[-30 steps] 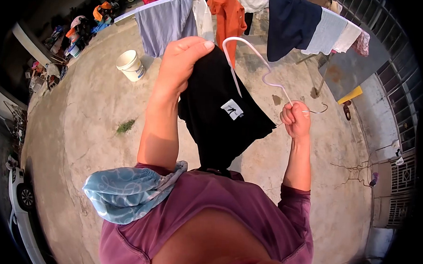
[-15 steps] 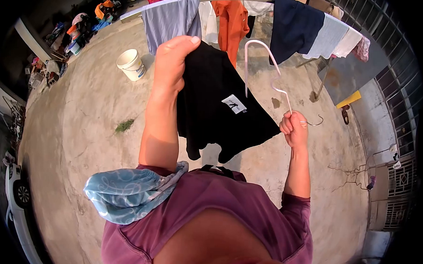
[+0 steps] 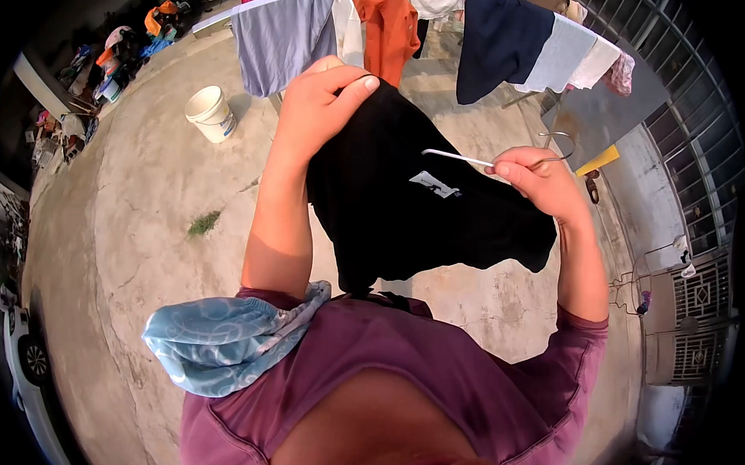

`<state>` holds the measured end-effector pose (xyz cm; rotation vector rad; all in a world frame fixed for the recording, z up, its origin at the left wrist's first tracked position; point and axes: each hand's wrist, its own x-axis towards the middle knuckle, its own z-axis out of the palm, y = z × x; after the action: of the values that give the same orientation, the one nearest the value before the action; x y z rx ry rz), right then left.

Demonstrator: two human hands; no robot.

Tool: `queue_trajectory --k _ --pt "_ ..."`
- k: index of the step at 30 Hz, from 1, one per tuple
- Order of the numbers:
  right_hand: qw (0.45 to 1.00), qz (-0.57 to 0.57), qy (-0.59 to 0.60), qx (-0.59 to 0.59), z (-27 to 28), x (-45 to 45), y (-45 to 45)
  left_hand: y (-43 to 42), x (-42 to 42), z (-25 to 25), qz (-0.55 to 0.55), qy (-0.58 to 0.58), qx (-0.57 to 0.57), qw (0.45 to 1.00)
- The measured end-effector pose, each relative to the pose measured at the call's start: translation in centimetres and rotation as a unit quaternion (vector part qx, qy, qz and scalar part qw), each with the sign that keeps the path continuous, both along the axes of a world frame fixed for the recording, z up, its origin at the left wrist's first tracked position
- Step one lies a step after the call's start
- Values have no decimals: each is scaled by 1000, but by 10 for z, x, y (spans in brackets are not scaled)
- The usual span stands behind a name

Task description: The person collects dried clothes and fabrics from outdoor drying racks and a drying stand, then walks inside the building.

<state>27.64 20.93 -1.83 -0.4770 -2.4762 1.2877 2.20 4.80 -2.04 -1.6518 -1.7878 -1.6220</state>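
Labels first. Garment (image 3: 389, 225) is showing a white label (image 3: 434, 184) with a dark mark printed across it; the small lettering is staying too blurred to read. Bucket (image 3: 208, 116) on the floor (image 3: 151, 248) is carrying a bluish printed sticker (image 3: 225, 128), also unreadable.

Left hand (image 3: 327, 97): thumb and fingers closing on the garment's upper edge, thumb lying on top. Right hand (image 3: 543, 182): gripping the hanger (image 3: 456, 158) by the neck, metal hook sticking out past the knuckles. Can't tell if it's pinching fabric too.

Garment is hanging in front of the chest, between the hands, and running on below the right hand. Hanger's white end is lying across the garment in view, just above the label; can't tell if it's touching.

Vs half a second ago: hanger was standing up as a wide pinkish loop, now it's showing nearly edge-on as a short bar. Right hand is sitting higher in view and a bit further right. Garment is reaching past the right hand instead of stopping beside it, and the arch in its lower edge is no longer showing. Label is looking narrower and more slanted.

Beyond: lavender cloth (image 3: 283, 42), orange clothing (image 3: 388, 38) and navy cloth (image 3: 501, 47) are hanging in a row. Blue patterned cloth (image 3: 218, 342) is sitting at the left shoulder.
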Motion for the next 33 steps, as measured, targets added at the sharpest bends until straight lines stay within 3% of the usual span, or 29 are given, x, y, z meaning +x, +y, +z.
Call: queue_trajectory --k 3,6,10,12,14,16,18,19,20,22,26,31,33 --pt "997 23 -66 26 14 -8 0 7 -4 -12 -20 3 -19 1000" --pt "999 8 24 -39 47 -8 14 12 -2 -18 -28 -40 -34 998" --pt "1000 -15 -5 -16 49 -26 14 18 -2 -24 -35 -16 -57 998" --pt "999 -32 34 -16 60 -25 16 20 -2 -33 -46 -94 11 994" --pt "995 -59 74 33 80 -17 16 16 -6 -33 21 -147 113 982" --pt "988 -65 124 68 106 7 24 8 -23 -40 32 -268 194 943" --pt "985 -113 114 70 95 23 35 3 -29 -46 39 -321 234 917" --pt "987 -139 76 11 75 20 31 1 -27 -51 45 -377 266 886" --pt "989 -146 13 21 55 15 32 0 -23 -56 46 -382 267 884" --pt "989 -145 -3 10 47 12 37 7 -21 -64 21 -416 222 882" --pt "988 -144 50 -6 58 0 41 6 -25 -82 -3 -437 144 888" --pt "986 -159 -37 -34 68 -7 56 15 -13 -89 -2 -447 107 888" --pt "984 -160 11 -82 56 -13 69 12 -11 -95 -19 -447 105 888"
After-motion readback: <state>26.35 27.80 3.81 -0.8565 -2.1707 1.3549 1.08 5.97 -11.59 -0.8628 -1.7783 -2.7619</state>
